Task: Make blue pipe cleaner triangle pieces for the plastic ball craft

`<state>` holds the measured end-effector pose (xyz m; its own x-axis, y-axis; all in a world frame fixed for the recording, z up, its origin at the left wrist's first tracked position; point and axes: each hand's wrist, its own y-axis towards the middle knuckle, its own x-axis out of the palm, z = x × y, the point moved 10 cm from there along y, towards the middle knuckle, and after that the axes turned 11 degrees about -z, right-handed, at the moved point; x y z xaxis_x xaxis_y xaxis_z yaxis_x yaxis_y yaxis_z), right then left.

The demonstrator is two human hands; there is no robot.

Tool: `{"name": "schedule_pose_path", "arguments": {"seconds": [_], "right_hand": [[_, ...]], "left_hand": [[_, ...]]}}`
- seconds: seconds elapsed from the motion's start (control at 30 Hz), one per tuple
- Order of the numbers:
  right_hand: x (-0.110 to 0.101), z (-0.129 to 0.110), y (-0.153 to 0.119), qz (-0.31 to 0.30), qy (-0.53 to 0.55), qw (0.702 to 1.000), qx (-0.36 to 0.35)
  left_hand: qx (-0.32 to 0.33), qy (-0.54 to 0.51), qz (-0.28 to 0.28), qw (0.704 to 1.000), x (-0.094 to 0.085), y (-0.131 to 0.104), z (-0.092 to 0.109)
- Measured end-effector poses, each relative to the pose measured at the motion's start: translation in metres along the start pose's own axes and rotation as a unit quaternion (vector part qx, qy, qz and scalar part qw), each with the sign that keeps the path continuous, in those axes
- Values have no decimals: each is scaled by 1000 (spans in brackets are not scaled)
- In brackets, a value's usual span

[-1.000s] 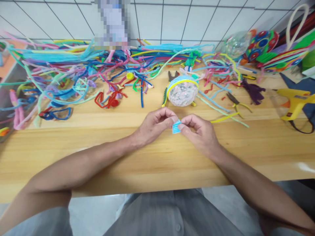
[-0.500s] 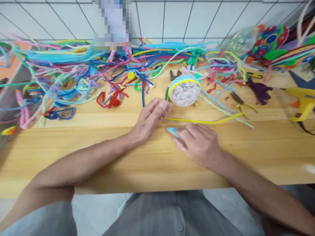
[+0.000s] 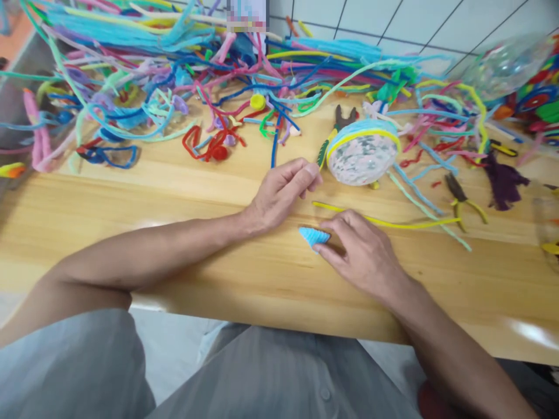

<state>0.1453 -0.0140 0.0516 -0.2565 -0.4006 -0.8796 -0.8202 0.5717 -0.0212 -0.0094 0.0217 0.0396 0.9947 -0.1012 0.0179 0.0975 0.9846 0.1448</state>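
Note:
A small light-blue cone of coiled pipe cleaner (image 3: 313, 236) lies between the thumb and forefinger of my right hand (image 3: 364, 250), low over the wooden table. My left hand (image 3: 286, 195) rests to its upper left with the fingers curled and the thumb against them, and nothing shows in it. Just beyond the hands, a clear dome (image 3: 363, 158) with a yellow and blue pipe-cleaner rim sits tilted on the table. A yellow pipe cleaner (image 3: 393, 223) runs from between my hands to the right, partly behind my right hand.
Pliers with green-yellow handles (image 3: 345, 116) stick out behind the dome. Another yellow-handled pair of pliers (image 3: 458, 195) lies to the right by dark purple material (image 3: 502, 180). Tangled pipe cleaners (image 3: 144, 110) line the tiled wall. Red pipe-cleaner pieces (image 3: 213, 145) lie left of the dome.
The view has tilted down and turned left. My right forefinger and thumb have spread wider, so more of the blue cone shows. The left hand stays curled.

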Motion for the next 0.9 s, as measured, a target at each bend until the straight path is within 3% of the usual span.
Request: {"name": "schedule_pose_path", "arguments": {"seconds": [0.17,0.33,0.43,0.7,0.9], "right_hand": [[4,10,2,-7,98,995,33],[-8,43,-3,70,268,951,136],[-10,48,-3,95,306,938,134],[-12,31,-2,109,239,963,63],[-16,32,-3,140,264,952,73]], "left_hand": [[21,62,-61,996,11,-2,6],[9,44,-153,987,30,-4,8],[0,33,-211,977,44,-7,3],[16,140,-214,967,49,-9,4],[-20,57,-229,972,50,-13,1]]}}
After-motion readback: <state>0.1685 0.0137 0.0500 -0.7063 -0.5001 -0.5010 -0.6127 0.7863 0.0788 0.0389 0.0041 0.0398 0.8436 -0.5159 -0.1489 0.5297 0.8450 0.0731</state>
